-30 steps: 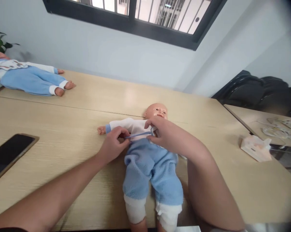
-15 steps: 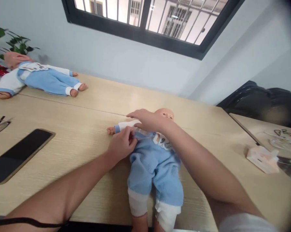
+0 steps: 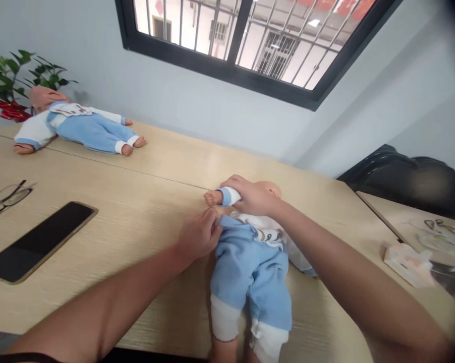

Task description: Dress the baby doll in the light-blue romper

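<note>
A baby doll (image 3: pixel 276 189) in a white top and blue overalls (image 3: pixel 238 272) lies on its back, legs toward me. My left hand (image 3: pixel 199 234) is closed at the side of the overalls' bib, pinching the blue cloth; the fingertips are partly hidden. My right hand (image 3: pixel 253 196) wraps over the doll's white sleeve (image 3: pixel 230 195), and the doll's small hand sticks out past the blue cuff. My right hand and forearm cover part of the doll's head and chest. White cuffs (image 3: pixel 225 316) sit at the lower legs.
A second doll (image 3: pixel 87 130) in similar clothes lies at the back left, beside a potted plant (image 3: pixel 8 75). A phone (image 3: pixel 42 242) and eyeglasses (image 3: pixel 13 195) rest on the left. At the right are a tissue pack (image 3: pixel 408 263), cables (image 3: pixel 445 232) and black chairs (image 3: pixel 420 176).
My right hand has come down around the doll's sleeve, and that arm is raised closer to the body. My left hand has stayed at the overalls' side. The camera view has shifted slightly.
</note>
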`<act>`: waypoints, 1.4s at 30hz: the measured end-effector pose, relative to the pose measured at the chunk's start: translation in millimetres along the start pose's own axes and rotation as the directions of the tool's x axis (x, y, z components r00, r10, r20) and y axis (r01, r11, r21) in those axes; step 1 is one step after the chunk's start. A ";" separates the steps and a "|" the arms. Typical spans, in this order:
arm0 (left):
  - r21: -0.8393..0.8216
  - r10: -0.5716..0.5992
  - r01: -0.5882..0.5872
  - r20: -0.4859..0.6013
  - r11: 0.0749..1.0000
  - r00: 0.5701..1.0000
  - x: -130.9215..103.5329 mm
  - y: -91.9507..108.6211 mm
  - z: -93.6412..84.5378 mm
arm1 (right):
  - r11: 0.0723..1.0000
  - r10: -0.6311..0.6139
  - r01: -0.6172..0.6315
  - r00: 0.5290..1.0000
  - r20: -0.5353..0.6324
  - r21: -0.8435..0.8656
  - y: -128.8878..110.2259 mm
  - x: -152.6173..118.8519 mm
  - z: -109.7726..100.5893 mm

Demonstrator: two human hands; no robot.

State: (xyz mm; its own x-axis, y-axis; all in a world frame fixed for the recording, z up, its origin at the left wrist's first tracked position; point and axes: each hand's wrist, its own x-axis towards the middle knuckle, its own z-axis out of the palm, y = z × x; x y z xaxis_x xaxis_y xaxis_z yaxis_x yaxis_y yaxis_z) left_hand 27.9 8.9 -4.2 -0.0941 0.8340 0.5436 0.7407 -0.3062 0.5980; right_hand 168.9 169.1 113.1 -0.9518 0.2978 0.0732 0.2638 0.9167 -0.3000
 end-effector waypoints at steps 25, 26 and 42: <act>-0.112 -0.231 0.232 0.019 0.966 0.973 5.9 -16.9 5.0 | 0.817 0.371 -0.411 0.912 0.176 0.405 -68.2 -22.2 5.0; -0.075 -0.224 0.224 0.018 0.972 0.975 7.1 -17.7 3.5 | 0.760 0.391 -0.445 0.895 0.213 0.474 -65.9 -21.1 2.8; 0.081 -0.187 0.175 0.185 0.981 0.965 22.5 -4.8 -33.1 | 0.497 0.544 -0.589 0.784 0.300 0.637 -31.2 -7.9 1.2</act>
State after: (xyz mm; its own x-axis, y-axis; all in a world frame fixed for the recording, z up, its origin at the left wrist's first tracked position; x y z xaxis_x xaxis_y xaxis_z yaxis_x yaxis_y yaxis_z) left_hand 0.2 13.9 24.7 -0.1063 0.9469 0.3036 0.7642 -0.1176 0.6341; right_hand 168.0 137.9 120.7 -0.6495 0.6523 -0.3908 0.5917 0.1106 -0.7986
